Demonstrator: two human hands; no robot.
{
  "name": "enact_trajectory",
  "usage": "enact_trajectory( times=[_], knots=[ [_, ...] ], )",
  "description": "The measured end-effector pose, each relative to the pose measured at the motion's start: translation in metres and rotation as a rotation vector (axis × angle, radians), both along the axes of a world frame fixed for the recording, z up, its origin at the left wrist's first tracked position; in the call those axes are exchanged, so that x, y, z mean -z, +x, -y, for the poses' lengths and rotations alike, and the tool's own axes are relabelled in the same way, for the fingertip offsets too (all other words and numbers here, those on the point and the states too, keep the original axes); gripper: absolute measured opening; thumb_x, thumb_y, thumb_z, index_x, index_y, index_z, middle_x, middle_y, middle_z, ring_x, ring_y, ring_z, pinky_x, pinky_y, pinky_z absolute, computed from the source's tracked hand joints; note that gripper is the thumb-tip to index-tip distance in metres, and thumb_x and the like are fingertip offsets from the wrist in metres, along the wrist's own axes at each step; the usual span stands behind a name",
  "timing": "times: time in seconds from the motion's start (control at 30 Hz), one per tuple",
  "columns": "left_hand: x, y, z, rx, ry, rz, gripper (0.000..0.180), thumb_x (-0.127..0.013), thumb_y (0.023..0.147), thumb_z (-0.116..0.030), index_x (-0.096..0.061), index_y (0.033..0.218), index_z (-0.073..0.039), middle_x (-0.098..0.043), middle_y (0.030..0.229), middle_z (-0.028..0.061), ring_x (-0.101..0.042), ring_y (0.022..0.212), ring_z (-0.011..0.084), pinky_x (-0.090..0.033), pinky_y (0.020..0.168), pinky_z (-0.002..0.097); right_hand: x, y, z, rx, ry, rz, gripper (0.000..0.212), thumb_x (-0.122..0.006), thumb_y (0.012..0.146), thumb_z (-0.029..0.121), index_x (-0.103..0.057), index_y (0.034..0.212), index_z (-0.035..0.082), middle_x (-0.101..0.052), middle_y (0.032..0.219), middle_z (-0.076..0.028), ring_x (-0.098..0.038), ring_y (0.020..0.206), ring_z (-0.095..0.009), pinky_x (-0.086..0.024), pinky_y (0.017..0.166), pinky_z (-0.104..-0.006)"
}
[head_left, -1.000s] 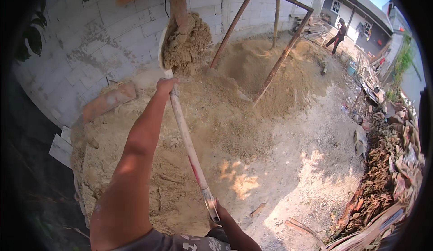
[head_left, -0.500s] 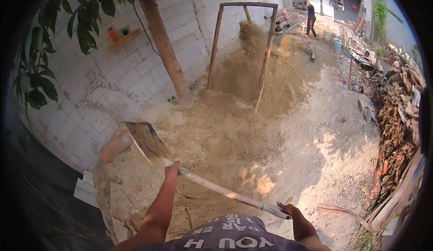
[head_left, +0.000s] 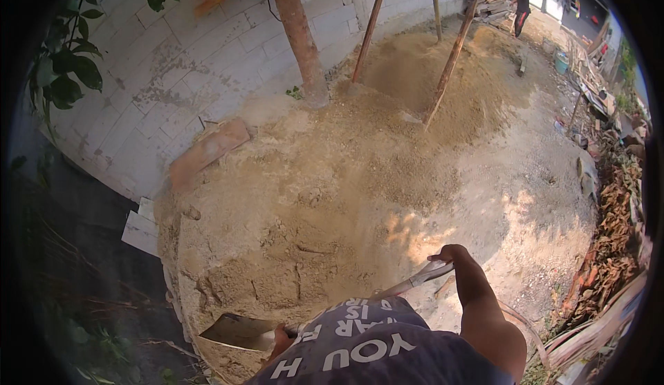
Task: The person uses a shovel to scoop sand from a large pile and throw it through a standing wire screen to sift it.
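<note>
A shovel (head_left: 238, 330) lies across the front of my body, its metal blade low at the left over the sandy ground. My left hand (head_left: 280, 341) is closed round the shaft close to the blade, partly hidden by my shirt. My right hand (head_left: 451, 253) grips the handle end, raised higher on the right. Part of the shaft between the hands is hidden behind my shirt. Beyond, an upright wooden frame (head_left: 451, 60), propped by a pole, stands over a pile of sand (head_left: 477, 81). Loose sand (head_left: 277, 247) with cut marks spreads before me.
A tree trunk (head_left: 299, 46) rises by the pale block wall (head_left: 180, 74). A board (head_left: 211, 153) lies at the wall's foot. Dry leaves and debris (head_left: 605, 209) line the right side. Far back, another person (head_left: 521, 12) stands near a blue bucket (head_left: 561, 63).
The shovel blade has swung from ahead on the left back down beside my body. Both hands stay on it; the right has risen. Sand flying at the frame has dropped, leaving dust.
</note>
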State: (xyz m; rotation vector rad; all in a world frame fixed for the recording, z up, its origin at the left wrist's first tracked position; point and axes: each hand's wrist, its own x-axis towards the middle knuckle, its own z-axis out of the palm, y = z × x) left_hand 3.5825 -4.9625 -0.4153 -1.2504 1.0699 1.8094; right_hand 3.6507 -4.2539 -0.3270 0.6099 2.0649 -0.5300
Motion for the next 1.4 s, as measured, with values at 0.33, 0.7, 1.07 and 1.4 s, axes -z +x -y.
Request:
enact_trajectory(
  times=[0.33,0.7,1.07,1.4],
  knots=[
    [-0.038,0.028,0.042,-0.684,-0.146,-0.193,0.017,-0.054,0.087,-0.028,-0.054,0.085,-0.011,-0.057,0.081,0.0091,-0.057,0.077,0.0291,-0.049,0.078,0.0498,-0.006,-0.060,0.110,0.583,-0.205,-0.366,0.057,-0.063,0.080,0.056,-0.056,0.077,0.000,-0.053,0.055,-0.007,-0.053,0.046,-0.021,-0.044,0.043,-0.0370],
    [-0.008,0.064,0.138,-1.052,-0.385,0.001,0.014,-0.063,0.083,-0.016,-0.052,0.087,-0.008,-0.050,0.069,0.0081,-0.052,0.058,0.0234,-0.047,0.054,0.0405,0.079,-0.011,0.216,1.061,-0.481,-0.027,0.048,-0.062,0.080,0.056,-0.044,0.066,0.015,-0.039,0.050,0.001,-0.040,0.038,-0.016,-0.030,0.035,-0.0282],
    [0.292,-0.082,-0.022,-0.694,0.043,0.228,0.013,-0.065,0.080,-0.012,-0.053,0.078,-0.005,-0.052,0.067,0.0076,-0.053,0.057,0.0220,-0.048,0.054,0.0377,0.106,0.038,0.152,1.197,0.306,-0.451,0.055,-0.058,0.087,0.049,-0.036,0.053,0.012,-0.030,0.044,0.001,-0.027,0.034,-0.014,-0.025,0.033,-0.0303],
    [0.408,-0.291,0.081,-0.786,0.255,0.091,0.018,-0.064,0.081,-0.012,-0.049,0.076,-0.004,-0.052,0.073,0.0100,-0.051,0.066,0.0238,-0.043,0.060,0.0435,0.188,-0.234,0.308,0.983,0.300,-0.630,0.053,-0.050,0.087,0.056,-0.032,0.054,0.018,-0.028,0.041,0.003,-0.027,0.031,-0.011,-0.022,0.029,-0.0264]
  ],
)
